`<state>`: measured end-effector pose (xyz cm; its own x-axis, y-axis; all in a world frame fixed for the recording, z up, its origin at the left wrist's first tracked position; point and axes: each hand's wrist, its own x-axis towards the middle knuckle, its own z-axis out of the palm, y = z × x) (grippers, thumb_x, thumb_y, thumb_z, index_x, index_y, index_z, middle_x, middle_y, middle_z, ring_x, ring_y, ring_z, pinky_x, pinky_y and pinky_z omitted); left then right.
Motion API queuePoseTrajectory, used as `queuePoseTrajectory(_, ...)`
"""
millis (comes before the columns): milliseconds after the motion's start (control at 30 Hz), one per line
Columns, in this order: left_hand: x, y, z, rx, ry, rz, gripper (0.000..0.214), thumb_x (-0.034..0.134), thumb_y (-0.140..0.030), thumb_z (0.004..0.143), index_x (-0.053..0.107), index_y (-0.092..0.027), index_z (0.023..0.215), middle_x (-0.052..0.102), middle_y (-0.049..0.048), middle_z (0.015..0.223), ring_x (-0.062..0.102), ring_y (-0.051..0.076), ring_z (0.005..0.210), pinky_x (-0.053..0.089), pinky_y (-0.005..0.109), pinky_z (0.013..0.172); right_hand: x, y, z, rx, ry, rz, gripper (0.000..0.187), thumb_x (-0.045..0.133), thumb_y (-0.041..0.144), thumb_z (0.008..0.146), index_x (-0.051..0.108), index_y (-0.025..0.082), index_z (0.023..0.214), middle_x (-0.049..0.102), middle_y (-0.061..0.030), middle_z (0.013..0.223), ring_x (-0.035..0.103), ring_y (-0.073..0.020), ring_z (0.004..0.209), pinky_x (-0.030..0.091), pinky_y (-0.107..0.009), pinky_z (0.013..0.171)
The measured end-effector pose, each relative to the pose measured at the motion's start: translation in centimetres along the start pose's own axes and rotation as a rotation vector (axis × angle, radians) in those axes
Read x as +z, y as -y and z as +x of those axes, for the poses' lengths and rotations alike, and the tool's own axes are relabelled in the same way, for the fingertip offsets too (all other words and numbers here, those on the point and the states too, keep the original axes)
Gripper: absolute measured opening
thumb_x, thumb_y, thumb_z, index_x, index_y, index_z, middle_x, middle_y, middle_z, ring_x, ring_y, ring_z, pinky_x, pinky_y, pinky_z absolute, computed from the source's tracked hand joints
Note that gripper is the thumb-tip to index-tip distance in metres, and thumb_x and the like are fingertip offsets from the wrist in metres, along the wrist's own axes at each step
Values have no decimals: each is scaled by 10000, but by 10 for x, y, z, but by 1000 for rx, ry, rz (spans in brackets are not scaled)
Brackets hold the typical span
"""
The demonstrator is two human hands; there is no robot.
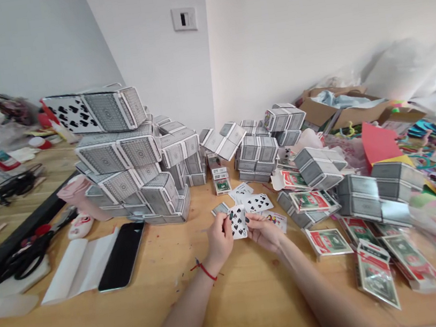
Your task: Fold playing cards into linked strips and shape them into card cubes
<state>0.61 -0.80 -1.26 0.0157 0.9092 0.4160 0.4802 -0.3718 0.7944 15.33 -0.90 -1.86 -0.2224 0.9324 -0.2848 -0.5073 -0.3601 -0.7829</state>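
A playing card [238, 223] with black spades and an 8 in its corner is held upright between both hands, above the wooden table [245, 300]. At its left edge, my left hand [219, 240] closes thumb and fingers on it; a red cord bracelet circles that wrist. The right edge is pinched by my right hand [266, 234]. Just behind the hands lie loose cards: a spade card [258, 202], a colourful picture card [278, 222], and a card [220, 209] partly covered by my left hand.
Stacked blocks [119, 150] made from cards rise at the left; more blocks [254, 150] stand at the back. Red-and-green card boxes [328, 241] lie on the right, near coloured paper [383, 143]. A black phone [121, 257] and scissors [31, 252] are on the left.
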Motion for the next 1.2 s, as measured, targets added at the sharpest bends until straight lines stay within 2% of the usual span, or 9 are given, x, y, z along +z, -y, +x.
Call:
queuePoseTrajectory(100, 2, 0, -3, 2, 27, -16, 156, 366, -234, 828, 418, -191, 687, 419, -40, 546, 412, 84, 482, 312, 184, 463, 5, -3, 1, -41, -62, -15, 228, 757, 243, 529, 631, 173, 706, 653, -19, 639, 606, -153, 593, 483, -288, 592)
queuePoseTrajectory(233, 5, 1, -4, -23, 62, -60, 169, 361, -254, 836, 423, -189, 693, 419, -39, 551, 411, 85, 487, 313, 181, 463, 10, -6, 3, -156, -199, -73, 234, 757, 233, 491, 550, 175, 583, 587, 29, 551, 530, -105, 492, 433, -240, 518)
queuePoseTrajectory(467, 15, 3, -7, -99, 81, -137, 232, 330, -276, 856, 530, -164, 889, 552, 11, 658, 480, 107, 534, 386, 207, 506, 10, -6, 1, -414, -309, -382, 229, 656, 278, 577, 445, 191, 548, 432, 78, 452, 372, -77, 426, 288, -194, 427)
queuePoseTrajectory(667, 20, 5, -9, -176, 10, -259, 264, 364, -276, 856, 476, -169, 1069, 618, 88, 920, 589, 159, 792, 465, 265, 657, 18, -7, -2, -437, -308, -413, 213, 577, 383, 682, 520, 198, 769, 472, 57, 527, 367, -84, 442, 290, -194, 418)
queuePoseTrajectory(833, 20, 5, -6, -255, 11, -429, 244, 389, -297, 857, 384, -165, 1062, 589, 5, 675, 560, 108, 540, 432, 205, 475, 21, -11, -3, -490, -384, -468, 337, 564, 399, 709, 559, 175, 961, 442, 67, 490, 355, -82, 427, 289, -193, 408)
queuePoseTrajectory(900, 20, 5, -6, -252, -8, -431, 230, 406, -298, 852, 397, -165, 1039, 597, 14, 698, 573, 110, 565, 443, 208, 496, 21, -13, -3, -511, -426, -515, 361, 557, 396, 715, 590, 158, 983, 524, 32, 540, 420, -99, 469, 346, -210, 447)
queuePoseTrajectory(1000, 20, 4, -6, -243, -42, -398, 224, 415, -309, 850, 430, -165, 1021, 624, 56, 799, 602, 127, 661, 468, 231, 569, 19, -17, -3, -506, -470, -566, 382, 551, 387, 717, 626, 152, 1009, 665, -58, 816, 550, -154, 637, 441, -273, 586)
queuePoseTrajectory(1067, 20, 4, -6, -245, -58, -374, 231, 412, -317, 851, 449, -165, 1022, 631, 71, 839, 609, 136, 700, 474, 239, 593, 18, -18, -2, -492, -474, -583, 390, 545, 386, 720, 634, 162, 1027, 662, -80, 984, 589, -193, 754, 463, -317, 675)
queuePoseTrajectory(1200, 18, 4, -7, -230, -87, -307, 254, 411, -306, 850, 491, -167, 1047, 632, 88, 924, 609, 151, 782, 486, 270, 669, 17, -20, -2, -482, -446, -590, 413, 534, 387, 733, 618, 168, 1072, 622, -83, 1104, 598, -230, 890, 458, -368, 787)
